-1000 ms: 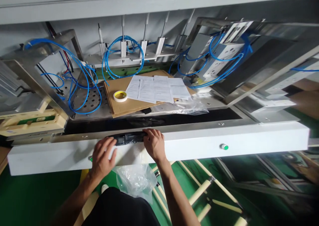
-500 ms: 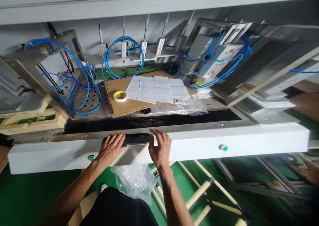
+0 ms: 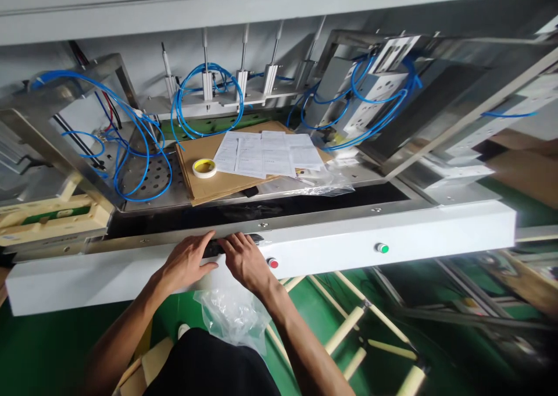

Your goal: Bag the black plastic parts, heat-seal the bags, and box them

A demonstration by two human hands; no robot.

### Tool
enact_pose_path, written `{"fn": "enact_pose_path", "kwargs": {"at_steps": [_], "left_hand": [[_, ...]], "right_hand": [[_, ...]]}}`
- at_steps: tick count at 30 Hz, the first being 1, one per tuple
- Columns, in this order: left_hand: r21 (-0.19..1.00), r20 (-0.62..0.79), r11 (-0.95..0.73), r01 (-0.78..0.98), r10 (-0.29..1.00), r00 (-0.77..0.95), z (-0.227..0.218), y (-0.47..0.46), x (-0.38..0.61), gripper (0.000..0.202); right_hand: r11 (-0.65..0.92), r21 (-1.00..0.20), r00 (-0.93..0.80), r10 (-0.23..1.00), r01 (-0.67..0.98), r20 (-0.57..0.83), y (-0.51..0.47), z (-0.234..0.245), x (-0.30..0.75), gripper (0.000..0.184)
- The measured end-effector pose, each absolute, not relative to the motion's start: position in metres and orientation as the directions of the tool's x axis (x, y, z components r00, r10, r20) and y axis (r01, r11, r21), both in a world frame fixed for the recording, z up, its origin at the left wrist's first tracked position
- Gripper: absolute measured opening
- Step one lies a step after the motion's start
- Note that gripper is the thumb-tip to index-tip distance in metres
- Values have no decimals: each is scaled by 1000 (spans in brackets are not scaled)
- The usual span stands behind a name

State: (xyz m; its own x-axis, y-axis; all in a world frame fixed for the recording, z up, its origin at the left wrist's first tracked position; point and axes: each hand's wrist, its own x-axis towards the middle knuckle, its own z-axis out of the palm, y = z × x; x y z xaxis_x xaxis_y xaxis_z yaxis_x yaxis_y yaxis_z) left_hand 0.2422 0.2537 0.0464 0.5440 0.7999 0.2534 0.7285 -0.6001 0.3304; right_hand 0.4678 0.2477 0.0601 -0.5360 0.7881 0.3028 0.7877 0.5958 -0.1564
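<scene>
Both my hands rest on a black flat part [image 3: 217, 248] lying on the top edge of the white front panel [image 3: 392, 239] of a machine. My left hand [image 3: 185, 262] lies over its left end, fingers stretched flat. My right hand [image 3: 244, 260] covers its right end, fingers flat and close together, touching the left hand's fingertips. Most of the black part is hidden beneath the hands. A crumpled clear plastic bag [image 3: 235, 314] hangs below the panel in front of me.
A red button [image 3: 272, 263] and a green button [image 3: 382, 248] sit on the panel. Behind it lie a black belt [image 3: 305, 201], cardboard [image 3: 204, 184] with printed sheets [image 3: 261, 154], a tape roll [image 3: 204, 167], a clear bag [image 3: 326, 181], blue hoses [image 3: 143, 152].
My hands have drawn together over the black part, the right one sliding left and uncovering the red button. The view shifted slightly.
</scene>
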Motion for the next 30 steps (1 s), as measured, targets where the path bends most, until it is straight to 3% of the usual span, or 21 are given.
{"fn": "enact_pose_path", "kwargs": {"at_steps": [2,4,8,14,19,22,24,28,30], "left_hand": [[374,306,-604,704,796,521,50,256,240,59],[396,347,-613,683,789,507,54,258,239,36],[375,330,-608,700,793,512,58,265,241,7],[331,310,-601,727,797,518,46,275,243,15],[310,332,-582,752,807,488,41,268,244,13],[283,334,-588,758,801,497,39,261,245,57],[264,310,-581,770,807,503,37,257,246,72],[251,282,-568,784,817,503,37,257,247,50],[230,298,-593,771,798,524,40,258,246,40]], "right_hand": [[570,-171,-521,813,804,259,252,67,468,44],[536,-202,-496,841,820,218,256,74,468,42],[510,-237,-483,860,827,166,265,79,466,34],[509,-220,-488,861,832,145,275,67,460,20],[509,-201,-483,860,837,164,279,58,457,18],[506,-192,-474,860,841,190,280,56,456,17],[507,-187,-469,857,841,213,281,55,456,15],[514,-177,-456,843,839,286,276,52,457,17],[480,-210,-375,838,852,396,265,46,458,23]]}}
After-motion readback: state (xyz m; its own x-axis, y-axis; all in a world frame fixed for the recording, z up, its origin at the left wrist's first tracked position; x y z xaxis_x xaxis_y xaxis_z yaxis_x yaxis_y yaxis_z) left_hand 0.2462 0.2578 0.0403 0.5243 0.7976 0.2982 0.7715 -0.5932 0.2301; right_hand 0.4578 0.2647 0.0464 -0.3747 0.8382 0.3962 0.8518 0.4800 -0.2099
